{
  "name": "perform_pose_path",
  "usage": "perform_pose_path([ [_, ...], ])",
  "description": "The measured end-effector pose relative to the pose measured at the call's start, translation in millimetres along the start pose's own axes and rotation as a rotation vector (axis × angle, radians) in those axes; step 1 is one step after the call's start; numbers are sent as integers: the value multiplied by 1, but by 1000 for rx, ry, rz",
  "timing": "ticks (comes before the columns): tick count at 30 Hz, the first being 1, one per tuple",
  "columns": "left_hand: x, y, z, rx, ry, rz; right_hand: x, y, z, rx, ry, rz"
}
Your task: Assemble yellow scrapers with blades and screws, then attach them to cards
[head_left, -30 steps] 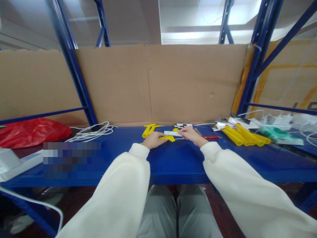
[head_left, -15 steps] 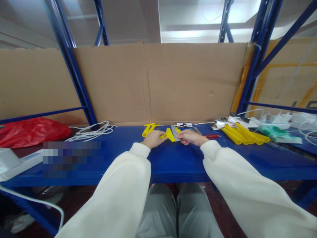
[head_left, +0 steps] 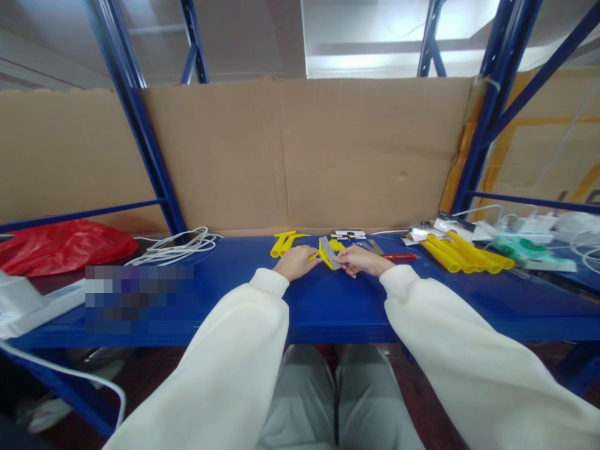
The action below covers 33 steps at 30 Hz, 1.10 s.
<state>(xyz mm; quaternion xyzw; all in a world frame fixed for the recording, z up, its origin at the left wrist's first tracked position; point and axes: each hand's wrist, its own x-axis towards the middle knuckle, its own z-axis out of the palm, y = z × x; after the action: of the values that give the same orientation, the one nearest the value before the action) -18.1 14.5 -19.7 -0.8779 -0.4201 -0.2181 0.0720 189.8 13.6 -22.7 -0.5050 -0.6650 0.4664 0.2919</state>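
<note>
My left hand [head_left: 294,262] is closed around the narrow end of a yellow plastic scraper head [head_left: 324,257], above the blue shelf top. Pinched between the thumb and fingers of my right hand [head_left: 360,260] is a flat grey metal blade [head_left: 330,252], which lies against the face of the scraper head. Whether the blade is seated in the head is too small to tell. Behind the hands is another yellow plastic piece [head_left: 335,244]. More grey blades [head_left: 374,247] rest just beyond my right hand, and a red tool handle [head_left: 399,257] lies beside that wrist.
Yellow T-shaped parts [head_left: 283,245] lie behind my left hand. Several yellow tubes [head_left: 462,255] are piled at right, near small boxes [head_left: 422,232] and a green-and-white item [head_left: 527,250]. Coiled white cable [head_left: 180,247] and a red bag [head_left: 70,247] are at left. Cardboard [head_left: 300,156] walls the back.
The scraper head and blade have turned slightly between my hands, so the head now shows more edge-on. Both hands stay in nearly the same place. The view has shifted a little.
</note>
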Motion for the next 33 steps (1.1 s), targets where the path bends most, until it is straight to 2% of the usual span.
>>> perform_pose_path([
  [4, 0, -2, 2, -11, 17, 10, 0, 2, -2, -46, 52, -12],
  [12, -1, 4, -2, -26, 21, -1, -5, -2, 0, 114, 12, -63],
  [26, -4, 10, -7, -8, 9, -94, -6, -5, 0, 82, -3, -70],
  [33, -4, 9, -5, 58, 5, -71, -4, -2, 0, 109, -39, -112],
])
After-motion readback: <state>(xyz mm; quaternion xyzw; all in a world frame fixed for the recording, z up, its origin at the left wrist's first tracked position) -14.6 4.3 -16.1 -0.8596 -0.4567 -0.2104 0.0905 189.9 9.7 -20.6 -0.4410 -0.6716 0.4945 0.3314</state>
